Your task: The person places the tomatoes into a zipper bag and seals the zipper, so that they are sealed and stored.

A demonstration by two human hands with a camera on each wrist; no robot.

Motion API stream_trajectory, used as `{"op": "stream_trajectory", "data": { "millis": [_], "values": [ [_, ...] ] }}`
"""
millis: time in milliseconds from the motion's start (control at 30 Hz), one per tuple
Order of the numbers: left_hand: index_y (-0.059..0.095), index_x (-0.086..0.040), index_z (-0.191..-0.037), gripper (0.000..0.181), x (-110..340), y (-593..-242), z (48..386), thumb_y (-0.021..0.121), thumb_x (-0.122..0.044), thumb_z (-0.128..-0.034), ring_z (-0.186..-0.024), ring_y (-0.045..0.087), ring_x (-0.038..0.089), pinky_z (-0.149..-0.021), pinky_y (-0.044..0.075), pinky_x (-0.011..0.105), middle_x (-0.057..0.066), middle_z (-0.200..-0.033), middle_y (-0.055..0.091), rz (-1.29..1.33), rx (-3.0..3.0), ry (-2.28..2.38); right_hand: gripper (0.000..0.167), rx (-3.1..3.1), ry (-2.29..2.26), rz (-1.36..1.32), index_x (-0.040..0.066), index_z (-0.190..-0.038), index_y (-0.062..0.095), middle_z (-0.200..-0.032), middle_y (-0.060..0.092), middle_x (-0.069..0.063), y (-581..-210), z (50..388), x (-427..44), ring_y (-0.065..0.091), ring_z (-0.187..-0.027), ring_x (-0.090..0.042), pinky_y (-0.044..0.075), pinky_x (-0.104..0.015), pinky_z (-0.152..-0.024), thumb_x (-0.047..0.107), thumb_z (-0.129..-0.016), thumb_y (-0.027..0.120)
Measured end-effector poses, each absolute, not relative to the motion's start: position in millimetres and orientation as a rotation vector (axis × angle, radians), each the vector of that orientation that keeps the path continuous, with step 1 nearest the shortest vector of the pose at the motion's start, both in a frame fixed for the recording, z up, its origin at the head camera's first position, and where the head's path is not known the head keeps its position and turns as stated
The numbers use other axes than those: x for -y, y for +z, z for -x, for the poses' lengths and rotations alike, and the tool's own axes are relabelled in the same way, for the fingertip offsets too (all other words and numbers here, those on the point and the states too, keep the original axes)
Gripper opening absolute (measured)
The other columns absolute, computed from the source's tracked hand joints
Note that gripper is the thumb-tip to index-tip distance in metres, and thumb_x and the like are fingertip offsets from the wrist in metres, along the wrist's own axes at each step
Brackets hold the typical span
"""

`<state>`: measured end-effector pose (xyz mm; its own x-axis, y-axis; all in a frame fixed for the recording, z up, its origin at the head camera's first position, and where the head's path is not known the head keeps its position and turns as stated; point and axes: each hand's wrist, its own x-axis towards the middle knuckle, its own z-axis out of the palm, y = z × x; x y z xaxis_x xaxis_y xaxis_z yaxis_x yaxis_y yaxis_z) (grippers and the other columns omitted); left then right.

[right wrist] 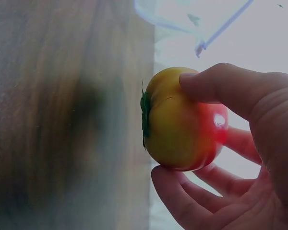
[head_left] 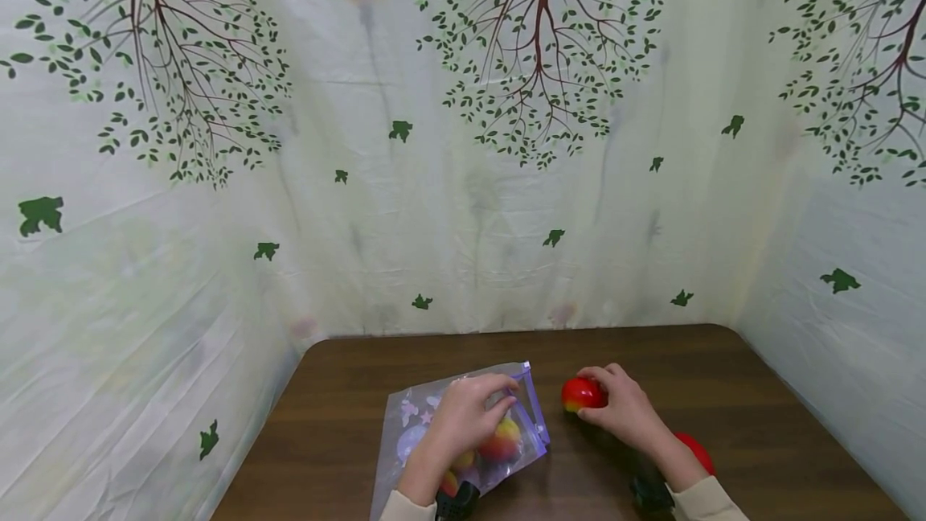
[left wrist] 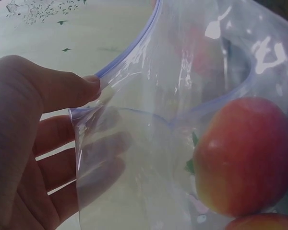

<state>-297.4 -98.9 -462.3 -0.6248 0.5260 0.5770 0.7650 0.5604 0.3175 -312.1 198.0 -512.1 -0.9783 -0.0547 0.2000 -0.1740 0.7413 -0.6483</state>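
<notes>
1. judged from how things lie, the bagging looks partway along – at least two glossy, rounded, red-and-yellow fruits (head_left: 502,441) already sit inside the clear plastic bag with purple zip edges (head_left: 408,412), which lies on the brown wood-grain counter (head_left: 340,392).
2. what seems left: the glossy round red-and-yellow fruit with a green leafy cap (head_left: 581,395) is outside the bag, and so is a smooth red rounded piece (head_left: 696,453), partly hidden by the right forearm. the zip looks unsealed.
3. the left hand (head_left: 466,416) pinches the bag's rim between thumb and fingers, its mouth parted; the bagged fruits lie around four to five o'clock from it.
4. the right hand (head_left: 622,408) grips the capped fruit between thumb and fingertips – the fruit is at about nine o'clock from that hand, near three o'clock from the left one, apart from the bag.
5. the red piece lies toward four o'clock from the right hand, untouched by its fingers.
</notes>
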Motion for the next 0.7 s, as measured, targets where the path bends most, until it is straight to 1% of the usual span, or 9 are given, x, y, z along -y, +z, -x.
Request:
{"op": "stream_trajectory", "data": {
  "millis": [167, 333, 500, 700],
  "values": [
    [0.075, -0.023, -0.107, 0.012, 98.8, -461.2, 296.9, 0.071, -0.025, -0.0961, -0.09, 0.068, 0.002, -0.078, 0.055, 0.03, -0.009, -0.103, 0.075, 1.049, 2.38, -0.782, 0.059, 2.741, 1.061, -0.205, 0.02, -0.125, 0.067, -0.108, 0.058, -0.003, -507.1, 310.6, -198.9, 0.059, -0.095, -0.024, 0.056, -0.045, -0.081, 0.024, -0.072, 0.091],
    [0.075, -0.023, -0.107, 0.012, 98.7, -461.0, 297.1, 0.072, -0.023, -0.0953, -0.089, 0.067, 0.0, -0.077, 0.055, 0.03, -0.007, -0.103, 0.075, 1.054, 2.373, -0.786, 0.058, 2.728, 1.113, -0.21, 0.021, -0.126, 0.067, -0.106, 0.06, -0.002, -501.8, 309.2, -198.7, 0.059, -0.095, -0.022, 0.056, -0.042, -0.08, 0.027, -0.073, 0.091],
    [0.074, -0.023, -0.106, 0.012, 98.1, -461.4, 298.1, 0.073, -0.021, -0.0939, -0.088, 0.068, 0.003, -0.077, 0.054, 0.03, -0.009, -0.102, 0.075, 1.056, 2.36, -0.776, 0.058, 2.702, 1.165, -0.233, 0.021, -0.126, 0.066, -0.105, 0.061, -0.001, -496.4, 309.3, -198.6, 0.059, -0.093, -0.02, 0.056, -0.038, -0.079, 0.032, -0.075, 0.09],
    [0.074, -0.023, -0.106, 0.013, 98.2, -462.3, 298.0, 0.074, -0.022, -0.0935, -0.085, 0.066, 0.0, -0.073, 0.053, 0.025, -0.01, -0.101, 0.075, 1.055, 2.363, -0.772, 0.06, 2.67, 1.237, -0.259, 0.018, -0.129, 0.065, -0.111, 0.064, -0.002, -493.1, 308.5, -197.5, 0.061, -0.094, -0.02, 0.056, -0.035, -0.079, 0.036, -0.077, 0.089]
  ]
}}
